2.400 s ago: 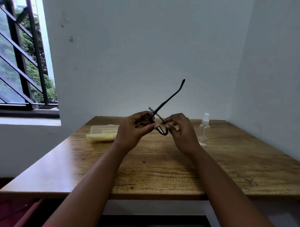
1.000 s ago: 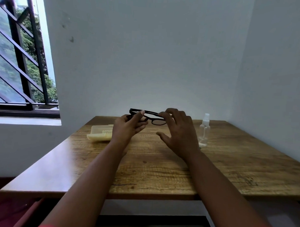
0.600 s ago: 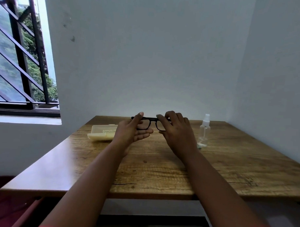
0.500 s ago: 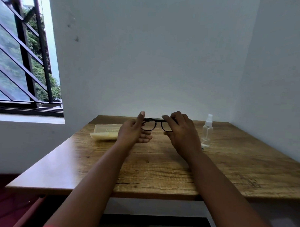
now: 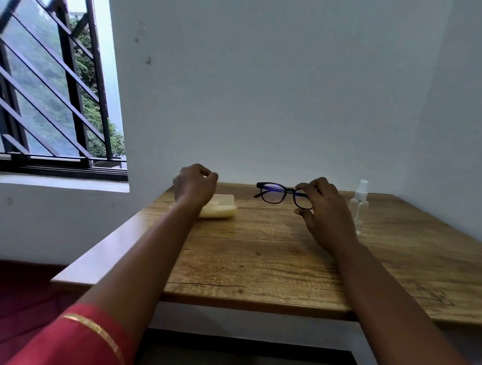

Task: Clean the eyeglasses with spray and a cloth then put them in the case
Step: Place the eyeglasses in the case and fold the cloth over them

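Black-framed eyeglasses (image 5: 284, 194) with two clear, blue-tinted lenses sit right of centre in the frame, held up above the far part of the brown wood-grain table (image 5: 259, 254). I see my right hand (image 5: 325, 212) grasping them at their right lens: the fingers curl over the top rim and the thumb sits under the lower rim. The frame front faces me and is roughly level; the temples look folded behind it, though I cannot tell for sure. The right forearm runs from the lower right of the frame up to that hand.

My left hand (image 5: 196, 185) is left of centre, raised above the pale yellow translucent plastic case (image 5: 220, 208), which lies on the table near its far left edge. That hand's fingers are curled loosely inward with the back of the hand toward me. I cannot tell whether it grasps anything or touches the case. The left forearm comes up from the lower left, where a red sleeve with a gold band (image 5: 92, 330) shows.

One small clear plastic spray bottle with a white nozzle (image 5: 359, 205) stands upright on the table just right of my right hand.

I count one pair of glasses, one case, one bottle, two hands. A barred window (image 5: 52, 88) fills the upper left of the frame.
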